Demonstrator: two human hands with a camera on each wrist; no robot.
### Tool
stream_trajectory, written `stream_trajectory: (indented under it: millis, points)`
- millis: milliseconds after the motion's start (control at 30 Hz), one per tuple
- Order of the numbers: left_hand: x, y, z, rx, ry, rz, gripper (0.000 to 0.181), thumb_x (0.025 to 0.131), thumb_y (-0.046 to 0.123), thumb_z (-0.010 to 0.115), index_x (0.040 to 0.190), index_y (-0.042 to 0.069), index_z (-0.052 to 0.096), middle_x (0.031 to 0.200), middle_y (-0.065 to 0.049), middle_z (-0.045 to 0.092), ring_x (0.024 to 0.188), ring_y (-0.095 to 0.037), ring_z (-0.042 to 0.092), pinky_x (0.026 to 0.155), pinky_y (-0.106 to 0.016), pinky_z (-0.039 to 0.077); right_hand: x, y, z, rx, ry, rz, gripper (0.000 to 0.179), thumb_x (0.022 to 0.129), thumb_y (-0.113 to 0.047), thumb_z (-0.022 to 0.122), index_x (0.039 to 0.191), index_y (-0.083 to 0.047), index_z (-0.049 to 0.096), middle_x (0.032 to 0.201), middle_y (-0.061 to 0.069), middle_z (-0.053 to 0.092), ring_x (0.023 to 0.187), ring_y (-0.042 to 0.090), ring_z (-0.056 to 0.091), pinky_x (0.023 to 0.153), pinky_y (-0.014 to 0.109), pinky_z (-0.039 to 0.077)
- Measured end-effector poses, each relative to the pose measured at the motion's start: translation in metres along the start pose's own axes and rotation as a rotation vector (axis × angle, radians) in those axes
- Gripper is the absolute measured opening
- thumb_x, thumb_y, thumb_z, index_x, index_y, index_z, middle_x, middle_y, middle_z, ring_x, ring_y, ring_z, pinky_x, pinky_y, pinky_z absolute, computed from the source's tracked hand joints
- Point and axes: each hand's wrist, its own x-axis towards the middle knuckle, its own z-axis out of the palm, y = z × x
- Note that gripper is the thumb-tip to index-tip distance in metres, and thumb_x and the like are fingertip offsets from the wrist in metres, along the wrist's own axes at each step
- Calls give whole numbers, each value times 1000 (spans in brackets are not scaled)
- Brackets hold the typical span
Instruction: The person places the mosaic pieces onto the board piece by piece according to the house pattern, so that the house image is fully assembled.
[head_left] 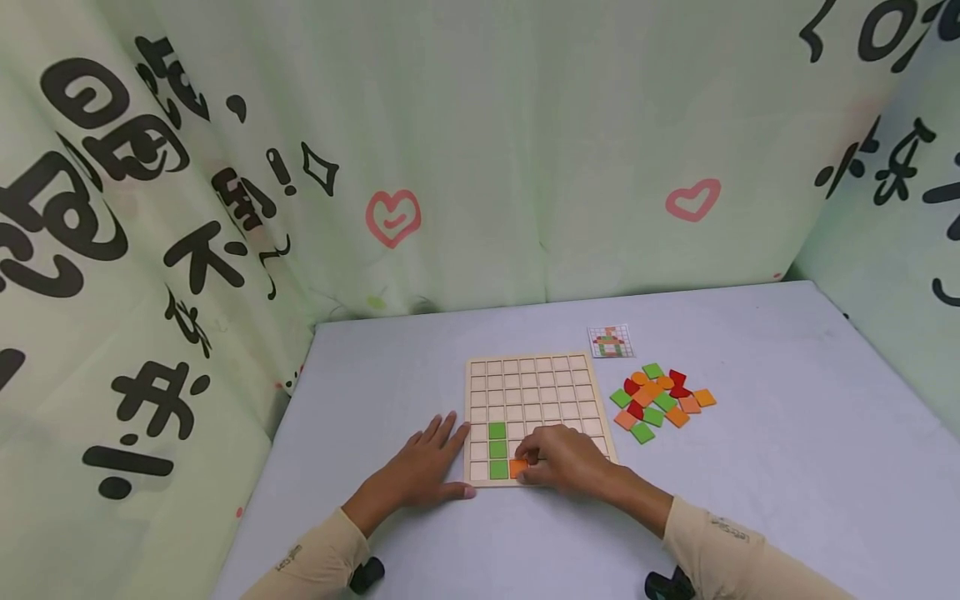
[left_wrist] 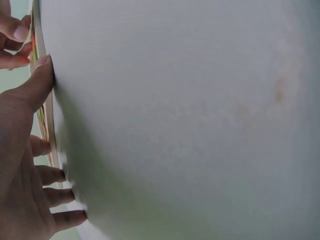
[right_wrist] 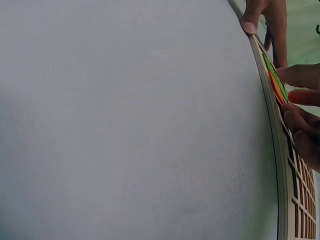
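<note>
A wooden grid board point(head_left: 534, 364) lies flat, with several green square tiles point(head_left: 497, 449) stacked up one column of its cells. Beside the lowest green tile, an orange square tile point(head_left: 518, 468) sits at the near row, pinched at its right side by the thumb and curled fingers of my right hand point(head_left: 566, 460). In the right wrist view the orange tile point(right_wrist: 275, 86) is under those fingertips. My left hand point(head_left: 426, 464) has its fingers spread and rests at the board's left edge. The left thumb point(left_wrist: 41, 85) touches the near left corner.
Right of the board lies a loose pile of tiles point(head_left: 653, 395), green, orange, red and salmon, some round or irregular. A small pattern card point(head_left: 611, 342) lies behind the pile. The white-covered table point(head_left: 757, 500) meets printed curtains point(head_left: 540, 167) at back and sides.
</note>
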Motion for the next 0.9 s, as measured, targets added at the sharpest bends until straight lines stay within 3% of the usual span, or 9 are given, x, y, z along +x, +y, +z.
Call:
stream_trajectory:
  millis: [167, 433, 900]
  points:
    - [0, 1, -2, -3, 1, 0, 101, 86, 73, 59, 161, 17, 23, 168, -12, 19, 155, -36, 18, 117, -56, 31, -4, 11, -8, 7, -11, -21, 26, 85, -25, 80, 108, -13, 76, 81, -15, 63, 75, 6, 54, 63, 22, 45]
    - [-1, 2, -4, -7, -10, -2, 100, 86, 71, 60, 161, 16, 23, 168, -12, 18, 155, -36, 17, 118, -56, 30, -22, 46, -38, 81, -18, -8, 34, 90, -35, 75, 116, -13, 72, 88, -14, 64, 63, 4, 51, 56, 21, 46]
    - [-1, 1, -2, -21, -6, -5, 100, 85, 71, 61, 161, 17, 24, 168, -12, 19, 155, -36, 18, 117, -57, 31, -61, 106, -86, 9, 164, 130, 26, 88, -19, 77, 113, -11, 74, 88, -6, 65, 56, 8, 48, 50, 21, 42]
